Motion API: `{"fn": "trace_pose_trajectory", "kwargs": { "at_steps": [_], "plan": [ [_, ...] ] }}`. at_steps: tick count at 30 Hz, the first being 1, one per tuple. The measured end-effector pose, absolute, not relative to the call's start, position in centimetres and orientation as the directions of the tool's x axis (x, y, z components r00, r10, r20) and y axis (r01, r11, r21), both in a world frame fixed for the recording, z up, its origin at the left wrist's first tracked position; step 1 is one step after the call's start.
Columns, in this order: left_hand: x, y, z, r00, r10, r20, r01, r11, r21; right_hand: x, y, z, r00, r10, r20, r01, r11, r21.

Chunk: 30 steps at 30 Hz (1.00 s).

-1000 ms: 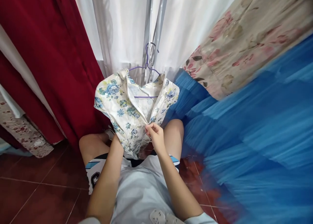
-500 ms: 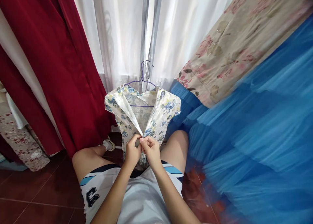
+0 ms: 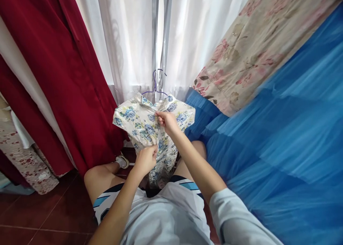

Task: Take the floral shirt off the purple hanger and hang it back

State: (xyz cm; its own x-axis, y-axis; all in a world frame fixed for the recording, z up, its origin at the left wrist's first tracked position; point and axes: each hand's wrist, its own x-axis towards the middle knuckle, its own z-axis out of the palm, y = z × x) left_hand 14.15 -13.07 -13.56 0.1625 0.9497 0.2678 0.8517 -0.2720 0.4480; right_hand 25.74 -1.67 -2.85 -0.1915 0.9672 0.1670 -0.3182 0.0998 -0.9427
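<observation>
The dress [image 3: 146, 125], white with blue flowers, was hung on a purple hanger [image 3: 155, 86] in front of the seated person's knees, its front seen closed from neck to hem. The right hand [image 3: 165, 120] was raised to the upper chest of the dress, just below the collar, with the fingers pinched on the cloth there. The left hand [image 3: 146, 159] was held lower, closed on the cloth near the waist. The hanger's hook was caught on a metal pole [image 3: 158, 41] standing before a white curtain [image 3: 128, 41]. A dark red curtain [image 3: 59, 77] was hung to the left, and blue tulle [image 3: 281, 130] was spread at the right, with flowered cloth [image 3: 257, 41] above it. Red floor tiles [image 3: 40, 216] lay below.
</observation>
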Motion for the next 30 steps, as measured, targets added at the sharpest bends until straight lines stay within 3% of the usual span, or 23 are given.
{"fn": "trace_pose_trajectory", "kwargs": {
  "at_steps": [4, 8, 11, 14, 17, 20, 23, 27, 30],
  "plan": [
    [14.5, -12.7, -13.2, 0.197, 0.969, 0.151, 0.940, -0.230, 0.250, 25.2, 0.8, 0.2, -0.159, 0.964, 0.212, -0.299, 0.158, -0.941],
    [14.6, -12.2, -13.3, 0.230, 0.960, 0.161, 0.914, -0.270, 0.303, 25.0, 0.5, 0.7, -0.145, 0.958, 0.248, -0.285, 0.200, -0.937],
    [13.6, -10.7, -11.0, 0.116, 0.921, 0.372, 0.848, -0.287, 0.446, 25.2, -0.5, 0.3, -0.138, 0.940, 0.311, -0.288, 0.262, -0.921],
    [12.0, -8.3, -6.0, -0.040, 0.726, 0.686, 0.756, -0.427, 0.496, 25.4, -1.4, 0.0, -0.135, 0.913, 0.386, -0.273, 0.340, -0.900],
    [11.0, -5.6, -0.9, 0.035, 0.570, 0.821, 0.751, -0.556, 0.355, 25.5, -1.8, 0.0, -0.134, 0.878, 0.459, -0.229, 0.423, -0.876],
    [11.4, -3.8, 1.8, 0.170, 0.555, 0.815, 0.779, -0.582, 0.234, 25.4, -1.3, -0.1, -0.131, 0.868, 0.479, -0.196, 0.451, -0.871],
    [12.0, -3.1, 2.6, 0.186, 0.518, 0.835, 0.801, -0.572, 0.177, 25.0, -0.4, -0.9, -0.120, 0.865, 0.486, -0.161, 0.467, -0.870],
    [9.2, -1.4, 3.2, 0.016, 0.420, 0.907, 0.798, -0.553, 0.242, 24.7, 0.8, -3.4, -0.129, 0.863, 0.489, -0.064, 0.485, -0.872],
    [3.5, 0.9, 2.9, -0.225, 0.379, 0.897, 0.780, -0.481, 0.399, 25.8, 0.9, -5.7, -0.170, 0.876, 0.451, 0.018, 0.460, -0.888]
  ]
}}
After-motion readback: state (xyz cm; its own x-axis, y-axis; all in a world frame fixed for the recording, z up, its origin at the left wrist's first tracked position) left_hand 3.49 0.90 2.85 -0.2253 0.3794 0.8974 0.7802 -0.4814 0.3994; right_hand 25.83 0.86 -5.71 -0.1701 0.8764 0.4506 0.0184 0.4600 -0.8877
